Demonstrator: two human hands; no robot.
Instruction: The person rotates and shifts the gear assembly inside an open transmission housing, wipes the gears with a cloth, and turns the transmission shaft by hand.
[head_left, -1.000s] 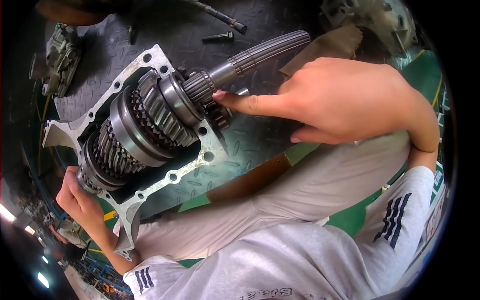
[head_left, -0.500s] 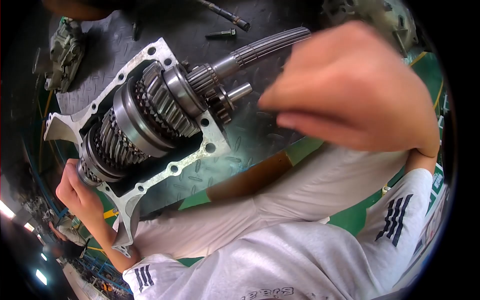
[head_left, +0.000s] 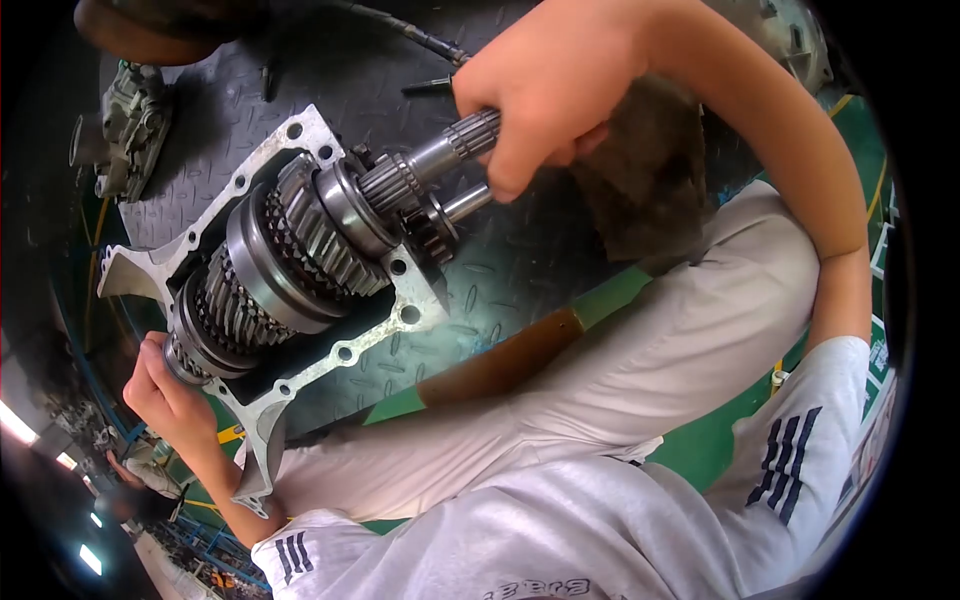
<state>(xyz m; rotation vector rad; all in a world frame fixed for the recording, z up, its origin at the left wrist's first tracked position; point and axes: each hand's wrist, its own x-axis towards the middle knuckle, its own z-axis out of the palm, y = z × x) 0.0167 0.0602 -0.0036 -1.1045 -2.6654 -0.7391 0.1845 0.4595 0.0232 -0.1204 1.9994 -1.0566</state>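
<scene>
A metal gear assembly [head_left: 290,240] lies within a light grey housing frame [head_left: 325,365] on the dark tread-plate surface. From its upper right end sticks a splined shaft [head_left: 435,157], and my right hand [head_left: 560,90] is closed round the outer part of it. Just below, a short smooth pin [head_left: 467,203] with a small gear reaches close to my right thumb. At the lower left end of the gears, my left hand [head_left: 165,390] is closed against the end bearing [head_left: 185,360]; its fingertips are partly hidden.
A cast metal part [head_left: 135,130] sits at the upper left. Near the top are a bolt [head_left: 428,87] and a dark rod [head_left: 410,32]. A brown cloth [head_left: 645,170] lies right of my right hand. Another casting [head_left: 795,45] is at the upper right. A person [head_left: 145,475] is far off, lower left.
My right hand has left the inner splines, moved up and closed round the outer shaft. The gear assembly and housing have shifted slightly. My left hand stays at the lower left end.
</scene>
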